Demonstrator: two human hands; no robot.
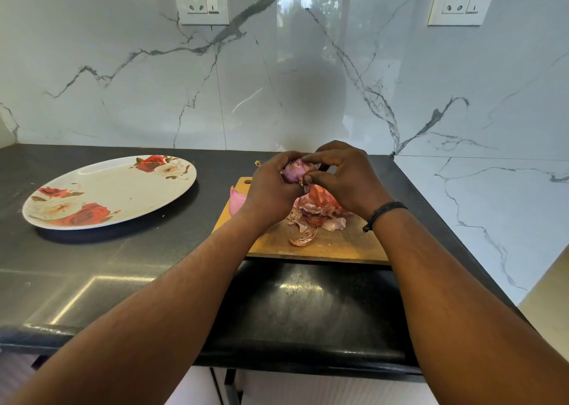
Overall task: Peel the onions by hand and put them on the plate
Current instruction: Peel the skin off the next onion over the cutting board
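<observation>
Onion (295, 170) sits gripped between left hand (272, 186) and right hand (345, 178) above the cutting board (338, 241); plate (110, 189) lies left of it.

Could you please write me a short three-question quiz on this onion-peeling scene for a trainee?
1. True or false: the plate already holds a peeled onion.
2. What do both hands grip? A) the onion B) the plate C) the board
3. Fill in: the loose peels lie on the ____.

Key:
1. False; it holds no onion.
2. A; the left hand and right hand hold it above the board.
3. Board.
</observation>
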